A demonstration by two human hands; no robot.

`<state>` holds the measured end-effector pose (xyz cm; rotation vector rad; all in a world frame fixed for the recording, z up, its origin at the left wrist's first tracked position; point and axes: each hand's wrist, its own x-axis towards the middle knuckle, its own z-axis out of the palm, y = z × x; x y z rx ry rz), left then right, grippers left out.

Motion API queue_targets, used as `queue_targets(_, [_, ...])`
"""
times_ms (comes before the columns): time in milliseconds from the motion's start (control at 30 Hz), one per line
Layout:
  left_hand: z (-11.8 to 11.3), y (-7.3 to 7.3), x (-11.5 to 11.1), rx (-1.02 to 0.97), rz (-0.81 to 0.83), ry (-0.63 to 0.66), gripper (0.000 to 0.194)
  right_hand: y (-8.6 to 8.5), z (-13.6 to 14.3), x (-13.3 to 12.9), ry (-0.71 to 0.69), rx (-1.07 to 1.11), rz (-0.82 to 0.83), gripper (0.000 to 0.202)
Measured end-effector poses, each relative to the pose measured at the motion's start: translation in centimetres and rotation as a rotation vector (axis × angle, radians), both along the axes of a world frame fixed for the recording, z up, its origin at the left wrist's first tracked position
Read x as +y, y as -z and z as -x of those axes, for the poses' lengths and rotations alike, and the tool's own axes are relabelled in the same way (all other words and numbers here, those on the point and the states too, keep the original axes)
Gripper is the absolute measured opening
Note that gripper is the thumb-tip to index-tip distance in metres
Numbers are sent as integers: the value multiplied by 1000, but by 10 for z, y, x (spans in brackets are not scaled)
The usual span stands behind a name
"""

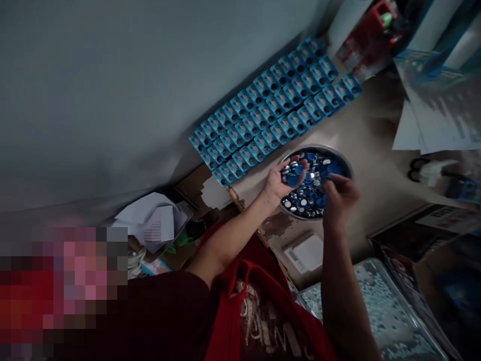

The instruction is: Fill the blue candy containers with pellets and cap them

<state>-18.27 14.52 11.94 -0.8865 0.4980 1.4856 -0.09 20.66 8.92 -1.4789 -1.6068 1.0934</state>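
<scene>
A round metal bowl [347,163] full of small blue and silver round caps [310,193] stands on the table. My left hand [280,180] is cupped, palm up, over the bowl's left side, with several caps in its palm and curled fingers. Over the right side of the bowl is my right hand [340,195], its thumb and fingers drawn together; motion blur hides what is between them. Beyond the bowl, small blue packages [263,113] lie in long slanted rows, each with a dark round spot.
Along the left wall lie crumpled papers [154,220]. A white square box [306,253] sits near the table edge. At the lower right is a clear tray [387,301] of pale bits beside an open carton [424,265]. Black-handled scissors [415,170] and a red holder [370,37] are farther right.
</scene>
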Motion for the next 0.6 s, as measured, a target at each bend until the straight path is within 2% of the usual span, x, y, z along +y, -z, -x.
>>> queue_targets(67, [36,-9,-44,44,30,-20,31,1,24,-31,-199,-108,114,18])
queue_targets(167, [99,-19,-117,175,156,-112,38,3,87,-86,-632,-260,164,11])
queue_targets(233, [139,-18,-159,298,253,-186,40,6,134,-116,-838,-364,132,13])
queue_targets(300, [169,-10,-190,387,299,-242,38,9,174,-135,-960,-491,105,16])
queue_targets(367, [188,1,-208,423,284,-282,38,12,200,-143,-1017,-631,80,19])
queue_targets(433, [197,11,-215,418,241,-309,38,12,215,-146,-1024,-745,55,21])
queue_targets(600, [199,19,-209,335,158,-344,37,6,233,-143,-967,-952,40,13])
